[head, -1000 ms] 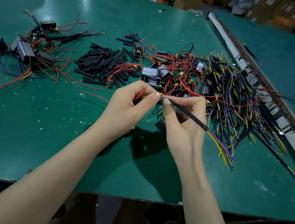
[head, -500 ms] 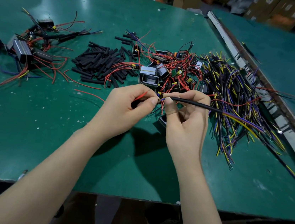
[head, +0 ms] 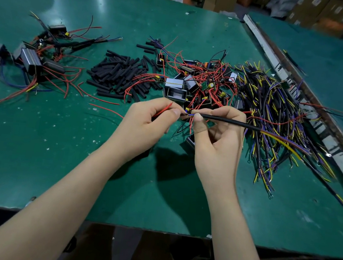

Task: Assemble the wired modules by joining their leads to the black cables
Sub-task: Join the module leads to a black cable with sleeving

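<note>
Nearest the camera, two bare forearms reach over the dark front edge of a table [head: 33,156] covered in a smooth green mat speckled with pale flecks. The left hand [head: 145,124] has its fingers curled, thumb and forefinger pinching a thin red lead [head: 164,110]. The right hand [head: 219,140] is likewise curled, its thumb and forefinger pinching the end of a round, matte black cable [head: 230,121], which runs off to the right and splits into yellow and purple strands. The two pinches almost meet above the mat, where short blue and yellow wire tips show. Just behind the hands lies a tangle of boxy black modules [head: 176,91] with glossy red leads; right of it sprawls a heap of black cables [head: 276,112] with yellow and purple ends. Left of the modules sits a pile of short black tubes [head: 117,73], and farther left a cluster of wired modules [head: 34,59]. Cardboard boxes [head: 216,0] stand beyond the far edge; no writing is legible.
</note>
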